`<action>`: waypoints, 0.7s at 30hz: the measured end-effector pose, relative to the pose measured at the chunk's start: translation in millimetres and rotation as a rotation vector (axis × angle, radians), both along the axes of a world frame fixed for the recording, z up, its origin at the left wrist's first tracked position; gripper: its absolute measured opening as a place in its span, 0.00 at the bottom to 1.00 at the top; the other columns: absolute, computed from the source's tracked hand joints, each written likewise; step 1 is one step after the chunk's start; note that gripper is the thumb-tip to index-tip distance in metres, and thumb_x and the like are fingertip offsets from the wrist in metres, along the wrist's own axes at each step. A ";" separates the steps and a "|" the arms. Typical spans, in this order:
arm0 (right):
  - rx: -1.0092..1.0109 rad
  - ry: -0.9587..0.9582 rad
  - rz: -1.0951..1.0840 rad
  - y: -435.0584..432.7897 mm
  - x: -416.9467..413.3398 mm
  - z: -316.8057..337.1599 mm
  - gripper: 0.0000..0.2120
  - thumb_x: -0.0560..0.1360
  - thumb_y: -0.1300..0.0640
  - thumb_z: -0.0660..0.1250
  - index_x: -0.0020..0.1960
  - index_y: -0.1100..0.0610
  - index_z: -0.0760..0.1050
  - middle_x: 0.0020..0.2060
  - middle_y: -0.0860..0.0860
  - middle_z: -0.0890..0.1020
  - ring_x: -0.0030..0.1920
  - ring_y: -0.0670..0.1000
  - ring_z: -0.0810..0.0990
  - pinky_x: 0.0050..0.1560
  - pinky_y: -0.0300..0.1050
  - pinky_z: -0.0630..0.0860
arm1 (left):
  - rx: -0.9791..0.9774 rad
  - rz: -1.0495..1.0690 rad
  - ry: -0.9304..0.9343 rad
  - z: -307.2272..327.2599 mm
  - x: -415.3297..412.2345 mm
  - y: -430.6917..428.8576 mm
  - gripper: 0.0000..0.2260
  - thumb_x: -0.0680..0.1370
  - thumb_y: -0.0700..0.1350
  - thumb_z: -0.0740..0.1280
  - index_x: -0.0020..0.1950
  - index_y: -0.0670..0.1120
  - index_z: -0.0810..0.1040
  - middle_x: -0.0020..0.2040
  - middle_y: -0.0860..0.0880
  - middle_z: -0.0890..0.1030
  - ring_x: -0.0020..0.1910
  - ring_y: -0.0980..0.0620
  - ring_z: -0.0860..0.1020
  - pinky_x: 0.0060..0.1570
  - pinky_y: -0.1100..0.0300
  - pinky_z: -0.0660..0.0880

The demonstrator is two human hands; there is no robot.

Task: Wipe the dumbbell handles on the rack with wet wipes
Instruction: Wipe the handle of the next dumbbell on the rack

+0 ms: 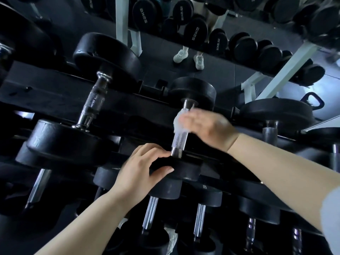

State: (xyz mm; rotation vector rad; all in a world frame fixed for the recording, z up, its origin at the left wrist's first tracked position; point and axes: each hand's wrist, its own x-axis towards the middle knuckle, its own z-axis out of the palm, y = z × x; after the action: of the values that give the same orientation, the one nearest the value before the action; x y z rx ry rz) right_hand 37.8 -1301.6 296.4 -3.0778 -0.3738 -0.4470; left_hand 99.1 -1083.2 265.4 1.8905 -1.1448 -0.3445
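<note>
A black dumbbell lies on the top tier of the rack (128,100), its knurled chrome handle (179,139) running away from me. My right hand (207,128) is wrapped around the upper part of that handle with a white wet wipe (179,120) pressed against the metal; the hand is motion-blurred. My left hand (141,170) grips the near black weight head (184,168) of the same dumbbell, fingers over its rim. A larger dumbbell with a chrome handle (93,102) rests to the left.
More dumbbells fill the lower tiers, their chrome handles (150,212) pointing toward me. A mirror behind the rack reflects white rack legs (287,70), dumbbells marked in kg and a person's white shoes (189,57). A kettlebell (312,103) sits at right.
</note>
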 end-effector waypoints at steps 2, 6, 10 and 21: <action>-0.006 -0.093 -0.137 -5.8 0.0 -3.2 0.10 0.72 0.66 0.61 0.44 0.65 0.81 0.45 0.60 0.84 0.46 0.57 0.84 0.46 0.54 0.81 | 0.003 0.006 -0.003 0.7 -0.4 0.1 0.15 0.68 0.61 0.60 0.52 0.58 0.71 0.48 0.66 0.70 0.51 0.63 0.69 0.46 0.70 0.66; 0.149 0.012 0.089 22.8 -31.5 -14.9 0.15 0.79 0.61 0.56 0.48 0.64 0.81 0.49 0.58 0.84 0.51 0.56 0.82 0.52 0.48 0.79 | 0.002 -0.005 -0.009 0.2 0.5 -0.3 0.14 0.68 0.60 0.60 0.52 0.58 0.71 0.49 0.66 0.71 0.51 0.62 0.70 0.45 0.69 0.66; -0.007 -0.072 0.063 4.0 -18.7 -12.5 0.11 0.76 0.63 0.60 0.46 0.63 0.82 0.47 0.56 0.85 0.49 0.53 0.83 0.53 0.43 0.77 | 0.001 -0.002 -0.003 0.5 0.1 -0.2 0.14 0.69 0.60 0.60 0.52 0.58 0.71 0.48 0.66 0.70 0.52 0.62 0.69 0.45 0.70 0.66; 0.057 -0.194 -0.073 3.3 -10.0 -12.8 0.12 0.75 0.64 0.60 0.44 0.64 0.82 0.45 0.58 0.85 0.45 0.55 0.84 0.46 0.44 0.80 | 0.008 0.001 0.020 3.1 -0.8 -0.6 0.15 0.68 0.60 0.60 0.53 0.58 0.70 0.48 0.63 0.71 0.51 0.61 0.70 0.46 0.70 0.66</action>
State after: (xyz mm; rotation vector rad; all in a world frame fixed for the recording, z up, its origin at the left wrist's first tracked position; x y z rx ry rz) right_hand 27.8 -1298.3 283.5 -3.0086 -0.2457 -0.7478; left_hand 98.3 -1083.8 268.5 1.8905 -1.1307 -0.3663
